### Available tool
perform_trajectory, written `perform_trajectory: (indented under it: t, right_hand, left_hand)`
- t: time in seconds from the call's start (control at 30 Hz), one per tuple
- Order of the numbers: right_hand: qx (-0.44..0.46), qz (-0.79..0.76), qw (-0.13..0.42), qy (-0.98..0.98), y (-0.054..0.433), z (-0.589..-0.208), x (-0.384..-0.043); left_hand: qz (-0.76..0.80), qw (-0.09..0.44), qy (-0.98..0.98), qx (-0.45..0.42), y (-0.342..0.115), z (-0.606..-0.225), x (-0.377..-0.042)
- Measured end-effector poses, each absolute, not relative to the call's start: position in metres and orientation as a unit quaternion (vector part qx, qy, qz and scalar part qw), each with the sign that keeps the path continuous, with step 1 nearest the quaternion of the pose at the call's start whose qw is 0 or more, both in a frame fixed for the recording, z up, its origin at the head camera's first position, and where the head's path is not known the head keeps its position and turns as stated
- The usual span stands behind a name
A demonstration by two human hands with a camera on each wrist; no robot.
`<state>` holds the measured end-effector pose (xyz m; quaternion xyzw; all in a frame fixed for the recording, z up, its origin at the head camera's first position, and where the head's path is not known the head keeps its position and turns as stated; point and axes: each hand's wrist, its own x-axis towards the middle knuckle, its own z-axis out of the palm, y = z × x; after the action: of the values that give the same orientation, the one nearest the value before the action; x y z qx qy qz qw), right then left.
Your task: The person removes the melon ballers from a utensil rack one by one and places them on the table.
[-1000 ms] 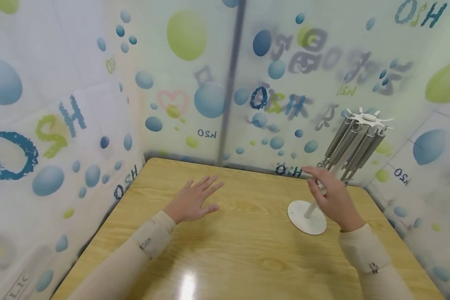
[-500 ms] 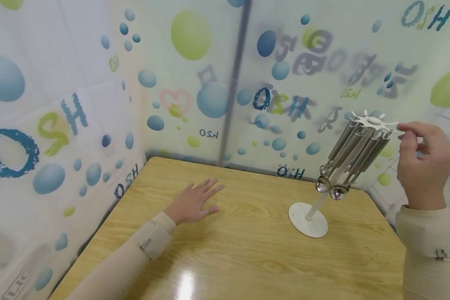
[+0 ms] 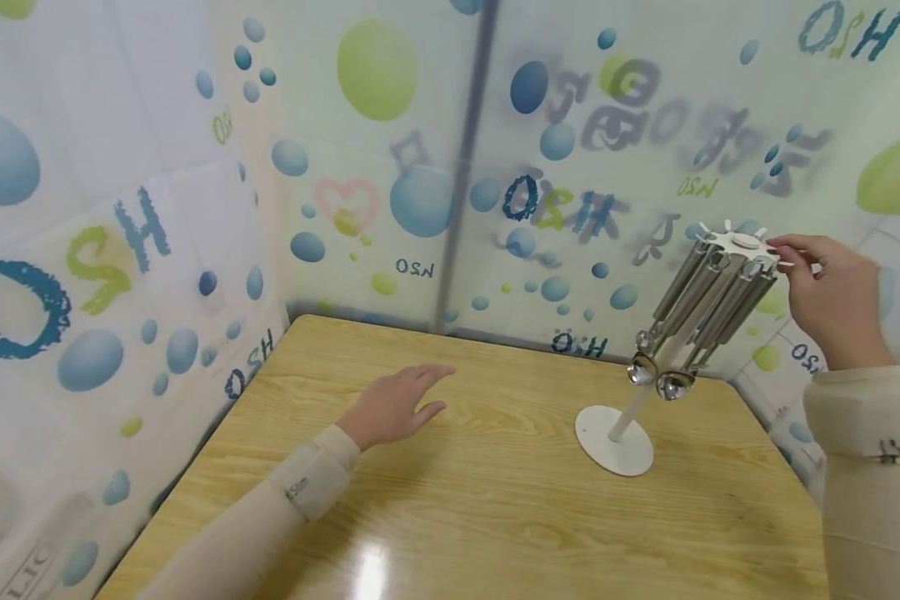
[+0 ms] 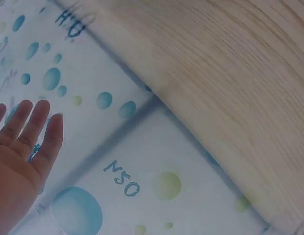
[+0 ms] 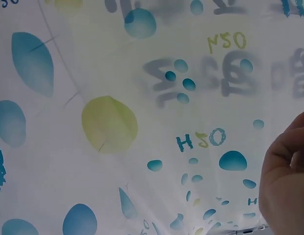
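A white utensil stand with a round base and thin pole stands on the right of the table. Several shiny metal utensils, thick-handled and with rounded ends, hang from its star-shaped top. My right hand pinches the right edge of that top, thumb and index finger at one of the prongs. In the right wrist view only part of the right hand shows, fingers curled. Over the table's left half hovers my left hand, fingers extended and holding nothing; the left wrist view shows its spread fingers.
A wood-grain table fills the lower middle. Printed curtains with blue and green bubbles enclose it at the back and both sides, close to the table edges. A bright reflection lies on the near tabletop.
My right hand has risen from in front of the stand, swung out to the right, then moved in to its top. The left hand has turned slightly, its fingers now closer together.
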<state>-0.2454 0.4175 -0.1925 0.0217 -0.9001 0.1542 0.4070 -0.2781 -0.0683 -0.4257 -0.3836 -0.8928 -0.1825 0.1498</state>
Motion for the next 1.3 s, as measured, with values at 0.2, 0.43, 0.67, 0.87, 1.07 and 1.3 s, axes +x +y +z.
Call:
perform_trajectory:
  t: [0.2,0.43,0.67,0.87,1.07,1.3]
  right_hand:
    - [0.003,0.187,0.382,-0.905,0.427,-0.188,-0.248]
    - [-0.03,0.203,0.331,-0.921,0.43,-0.19,-0.245]
    - [-0.016,0.216,0.324,-0.921,0.43,-0.189,-0.245]
    - [0.001,0.222,0.331,-0.917,0.43,-0.187,-0.243]
    - [0.007,0.236,0.341,-0.91,0.43,-0.189,-0.245]
    - [0.007,0.243,0.344,-0.907,0.429,-0.19,-0.245]
  left_hand:
    - [-0.261,0.099,-0.886,-0.369,-0.052,-0.411,-0.277]
    - [-0.29,0.077,-0.872,-0.387,-0.031,-0.398,-0.278]
    - [-0.307,0.054,-0.862,-0.399,-0.007,-0.381,-0.28]
    - [-0.312,0.048,-0.857,-0.407,0.02,-0.368,-0.284]
    - [-0.362,0.038,-0.837,-0.408,0.057,-0.356,-0.291]
    - [-0.36,0.068,-0.824,-0.432,0.101,-0.34,-0.294]
